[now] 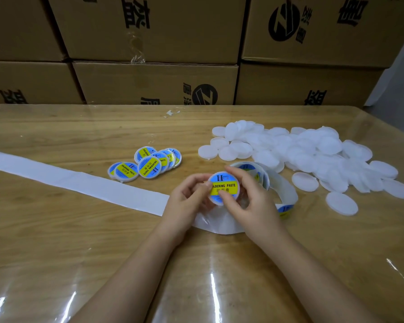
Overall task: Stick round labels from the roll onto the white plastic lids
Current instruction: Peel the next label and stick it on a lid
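Note:
Both hands hold one white lid above the table centre; a round blue and yellow "Soldering Paste" label covers its top. My left hand grips its left edge, thumb on the label. My right hand holds the right side, with fingertips pressing on the label. The label roll lies just behind my right hand, blue labels showing on it. Its empty white backing strip trails off to the left. A pile of bare white lids spreads at the right. Several labelled lids lie clustered left of centre.
The wooden table is covered with a glossy clear sheet. Stacked cardboard boxes form a wall along the table's far edge. A small scrap of clear film lies near that edge.

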### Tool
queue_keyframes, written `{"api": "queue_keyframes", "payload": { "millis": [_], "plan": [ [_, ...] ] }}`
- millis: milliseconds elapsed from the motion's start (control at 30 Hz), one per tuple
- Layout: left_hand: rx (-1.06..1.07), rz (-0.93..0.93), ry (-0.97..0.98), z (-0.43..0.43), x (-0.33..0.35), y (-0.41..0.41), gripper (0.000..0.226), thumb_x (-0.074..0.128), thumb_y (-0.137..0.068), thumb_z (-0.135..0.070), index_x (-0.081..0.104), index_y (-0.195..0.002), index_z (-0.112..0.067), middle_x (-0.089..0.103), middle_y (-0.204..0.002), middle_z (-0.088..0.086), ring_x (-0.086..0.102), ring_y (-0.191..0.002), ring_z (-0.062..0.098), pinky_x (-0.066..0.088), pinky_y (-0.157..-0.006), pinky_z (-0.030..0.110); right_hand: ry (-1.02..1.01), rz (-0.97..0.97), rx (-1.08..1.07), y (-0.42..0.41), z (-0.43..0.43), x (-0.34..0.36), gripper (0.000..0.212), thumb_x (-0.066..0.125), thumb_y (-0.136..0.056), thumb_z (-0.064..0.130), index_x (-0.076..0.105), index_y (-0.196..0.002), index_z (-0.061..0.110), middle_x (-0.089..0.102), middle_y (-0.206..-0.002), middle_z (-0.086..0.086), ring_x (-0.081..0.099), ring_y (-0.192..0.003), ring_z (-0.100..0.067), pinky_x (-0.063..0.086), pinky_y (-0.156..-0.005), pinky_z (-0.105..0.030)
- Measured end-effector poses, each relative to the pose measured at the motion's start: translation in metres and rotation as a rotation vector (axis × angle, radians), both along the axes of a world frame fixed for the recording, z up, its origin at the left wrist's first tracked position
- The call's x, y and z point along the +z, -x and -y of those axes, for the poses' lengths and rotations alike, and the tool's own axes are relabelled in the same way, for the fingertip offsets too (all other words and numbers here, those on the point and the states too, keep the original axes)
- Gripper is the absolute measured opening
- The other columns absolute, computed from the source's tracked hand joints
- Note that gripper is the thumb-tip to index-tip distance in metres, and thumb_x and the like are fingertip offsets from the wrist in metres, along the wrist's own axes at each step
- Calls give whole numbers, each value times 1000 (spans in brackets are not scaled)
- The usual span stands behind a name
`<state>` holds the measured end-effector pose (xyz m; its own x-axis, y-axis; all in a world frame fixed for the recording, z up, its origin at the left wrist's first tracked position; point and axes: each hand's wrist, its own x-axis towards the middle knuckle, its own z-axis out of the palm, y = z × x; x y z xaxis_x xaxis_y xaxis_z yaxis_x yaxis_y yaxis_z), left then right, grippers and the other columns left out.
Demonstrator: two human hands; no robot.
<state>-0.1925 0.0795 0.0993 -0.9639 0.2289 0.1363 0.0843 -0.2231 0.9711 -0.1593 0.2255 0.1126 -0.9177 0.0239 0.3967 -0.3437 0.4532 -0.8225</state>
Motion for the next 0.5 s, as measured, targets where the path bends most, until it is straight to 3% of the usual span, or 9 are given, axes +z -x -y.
{"api": "queue_keyframes", "payload": {
  "millis": [100, 300, 400, 500],
  "plan": [
    [0, -57, 30, 0, 1, 0, 18, 61, -85, -26, 68, -102, -23, 62, -86, 23, 59, -75, 19, 50, -70, 26, -28, 16, 0, 1, 0, -1, 47, 68, -85, 22, 50, -127, 33, 64, -105, 8, 59, -100, -22, 50, -87, -42],
    [-30, -103, 81, -3, -2, -1, 29, 65, -76, -27, 64, -105, -26, 56, -69, 0, 53, -62, 8, 46, -64, 18, -78, -50, -41, 1, -3, 1, 38, 53, -95, 19, 50, -133, 25, 64, -107, 4, 58, -101, -24, 47, -89, -45],
    [28, -93, 64, -5, -2, -1, 21, 64, -79, -24, 66, -99, -21, 63, -74, 0, 57, -65, 6, 47, -64, 17, -134, -114, -58, 1, -2, 1, 41, 40, -95, 21, 47, -134, 23, 60, -102, 13, 57, -98, -15, 44, -90, -47],
    [67, -85, 68, -2, -1, 1, 10, 61, -88, -14, 68, -94, -12, 68, -74, -7, 58, -66, 4, 47, -63, 15, -140, -165, -46, 1, -1, 2, 39, 36, -94, 17, 42, -130, 31, 55, -94, 26, 52, -91, 2, 44, -89, -48]
  ]
}}
